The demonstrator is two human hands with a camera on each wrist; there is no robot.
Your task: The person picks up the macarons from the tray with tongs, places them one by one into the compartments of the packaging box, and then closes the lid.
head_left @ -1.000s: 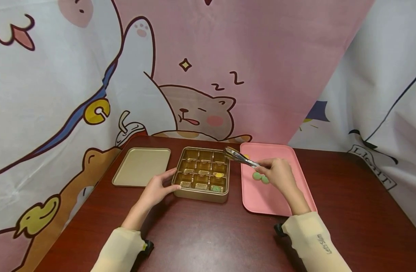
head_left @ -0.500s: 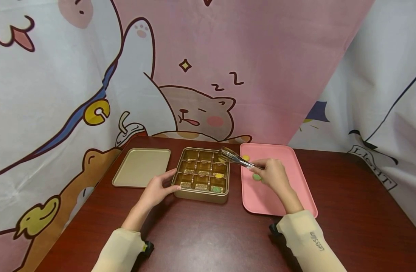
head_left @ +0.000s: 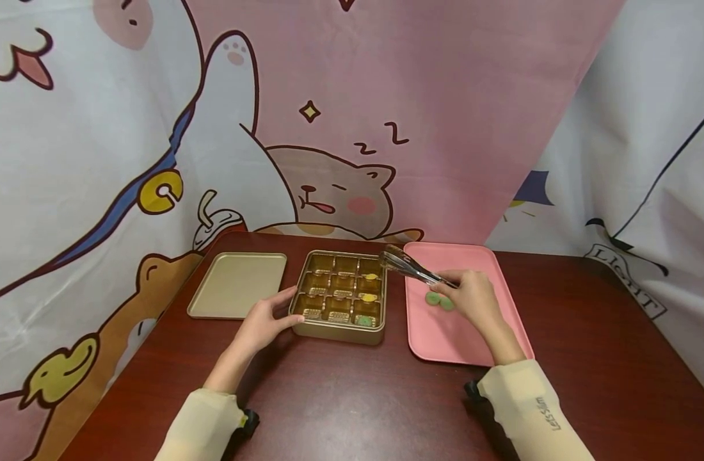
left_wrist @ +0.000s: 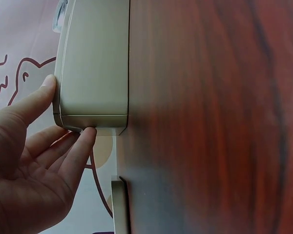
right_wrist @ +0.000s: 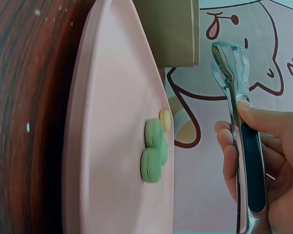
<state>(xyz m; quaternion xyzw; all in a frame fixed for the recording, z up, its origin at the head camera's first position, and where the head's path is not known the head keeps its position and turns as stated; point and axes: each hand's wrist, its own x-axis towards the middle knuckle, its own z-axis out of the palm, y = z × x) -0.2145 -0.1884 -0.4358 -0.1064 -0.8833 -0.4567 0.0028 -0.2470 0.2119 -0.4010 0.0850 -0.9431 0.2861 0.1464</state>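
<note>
Since half a second earlier, the metal tongs have moved rightward, away from the far-right compartment of the golden box, and the right hand has shifted right with them. A yellow macaron now shows in that compartment, where the tongs' tips were. It seems to have just been released, which would finish this placement: the right-hand column now shows a piece in each compartment, with a second yellow macaron in the middle and a green macaron nearest the viewer.

The tongs are in the air, between the box and the pink tray. Their long axis runs diagonally, from the right hand leftward and away from the viewer, tips pointing at the box's far-right corner. No piece is visible between the tips.

Both hands are engaged. The right grips the tongs, thumb along one arm. The left hand holds the box at its near-left corner, thumb on the rim, fingers against the side.

On the pink tray, green macarons sit clustered beside one more yellow piece. All rests on a reddish-brown tabletop.
</note>
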